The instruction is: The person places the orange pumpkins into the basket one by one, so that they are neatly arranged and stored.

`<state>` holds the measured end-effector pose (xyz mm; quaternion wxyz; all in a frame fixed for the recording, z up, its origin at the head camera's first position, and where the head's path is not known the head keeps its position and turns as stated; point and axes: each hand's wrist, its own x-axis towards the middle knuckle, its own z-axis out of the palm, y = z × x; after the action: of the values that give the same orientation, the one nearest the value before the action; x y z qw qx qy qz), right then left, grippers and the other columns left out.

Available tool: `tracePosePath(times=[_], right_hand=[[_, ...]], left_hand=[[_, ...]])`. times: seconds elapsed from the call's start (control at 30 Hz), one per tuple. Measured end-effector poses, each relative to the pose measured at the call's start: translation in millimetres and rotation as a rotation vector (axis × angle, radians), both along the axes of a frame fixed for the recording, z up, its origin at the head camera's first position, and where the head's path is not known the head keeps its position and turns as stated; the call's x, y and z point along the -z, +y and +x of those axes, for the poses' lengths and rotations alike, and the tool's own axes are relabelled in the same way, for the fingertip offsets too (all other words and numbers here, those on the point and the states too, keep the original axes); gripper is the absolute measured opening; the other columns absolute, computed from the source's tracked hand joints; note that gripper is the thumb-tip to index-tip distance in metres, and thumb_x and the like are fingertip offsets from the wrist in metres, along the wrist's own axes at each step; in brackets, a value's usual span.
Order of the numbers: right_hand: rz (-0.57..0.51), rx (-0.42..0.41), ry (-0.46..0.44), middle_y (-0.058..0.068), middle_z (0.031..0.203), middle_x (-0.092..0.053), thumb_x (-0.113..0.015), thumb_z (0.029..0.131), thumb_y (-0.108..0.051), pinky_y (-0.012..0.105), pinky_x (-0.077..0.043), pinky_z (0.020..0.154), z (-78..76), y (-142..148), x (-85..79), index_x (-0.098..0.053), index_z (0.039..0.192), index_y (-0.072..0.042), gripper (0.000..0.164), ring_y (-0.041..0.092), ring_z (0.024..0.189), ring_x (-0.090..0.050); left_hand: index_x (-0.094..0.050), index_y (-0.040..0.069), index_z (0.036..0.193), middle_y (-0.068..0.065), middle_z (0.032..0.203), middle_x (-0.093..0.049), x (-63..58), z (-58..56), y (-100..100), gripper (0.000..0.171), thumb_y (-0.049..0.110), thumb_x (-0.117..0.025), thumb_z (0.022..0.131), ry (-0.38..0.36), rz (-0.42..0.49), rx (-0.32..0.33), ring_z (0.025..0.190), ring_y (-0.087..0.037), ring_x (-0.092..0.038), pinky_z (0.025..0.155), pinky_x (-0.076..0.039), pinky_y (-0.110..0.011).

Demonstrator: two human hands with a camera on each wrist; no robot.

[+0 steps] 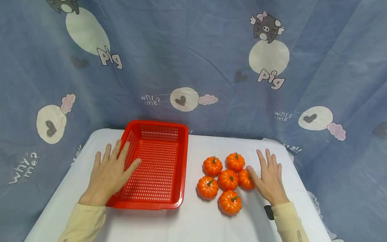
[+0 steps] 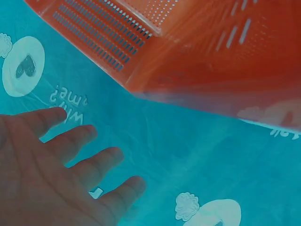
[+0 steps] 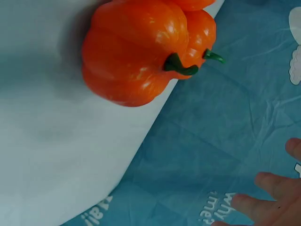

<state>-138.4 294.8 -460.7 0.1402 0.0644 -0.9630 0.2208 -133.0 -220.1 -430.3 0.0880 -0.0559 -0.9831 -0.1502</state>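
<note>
Orange pumpkins (image 1: 228,179) cluster beside the red basket (image 1: 157,171), presumably for easy reach; left grip (image 1: 107,174) and right grip (image 1: 270,180) spread, empty

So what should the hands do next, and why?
Maybe the right hand should curl round the nearest pumpkin: in the head view the hand's thumb overlaps that one, its spread fingers hold nothing, and the red basket shows no pumpkins inside.

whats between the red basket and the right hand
Six orange pumpkins on the white table, seen in the head view; the right hand partly overlaps the rightmost pumpkin.
</note>
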Motion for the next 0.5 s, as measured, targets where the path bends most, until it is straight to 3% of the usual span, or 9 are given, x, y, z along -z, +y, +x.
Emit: tracePosePath(times=[0.27, 0.5], right_hand=[[-0.067, -0.009, 0.000, 0.026, 0.165, -0.015, -0.061, 0.099, -0.045, 0.077, -0.004, 0.114, 10.5, 1.4, 0.0, -0.026, 0.161, -0.012, 0.078, 0.056, 0.148, -0.010], [-0.138, -0.038, 0.030, 0.026, 0.164, -0.019, -0.069, 0.096, -0.036, 0.069, -0.007, 0.119, 19.9, 1.2, 2.9, -0.027, 0.161, -0.011, 0.081, 0.054, 0.148, -0.013]], left_hand=[[-0.029, 0.002, 0.159, -0.032, 0.161, -0.023, 0.4, 1.6, -0.3, 0.090, 0.066, -0.046, 0.098, -0.040, 0.004, -0.008, 0.142, -0.059, -0.019, 0.113, -0.005, -0.077], [-0.027, 0.001, 0.159, -0.030, 0.162, -0.022, -3.3, 10.1, -6.9, 0.090, 0.067, -0.043, 0.099, -0.048, -0.003, -0.006, 0.142, -0.059, -0.021, 0.113, -0.008, -0.077]])
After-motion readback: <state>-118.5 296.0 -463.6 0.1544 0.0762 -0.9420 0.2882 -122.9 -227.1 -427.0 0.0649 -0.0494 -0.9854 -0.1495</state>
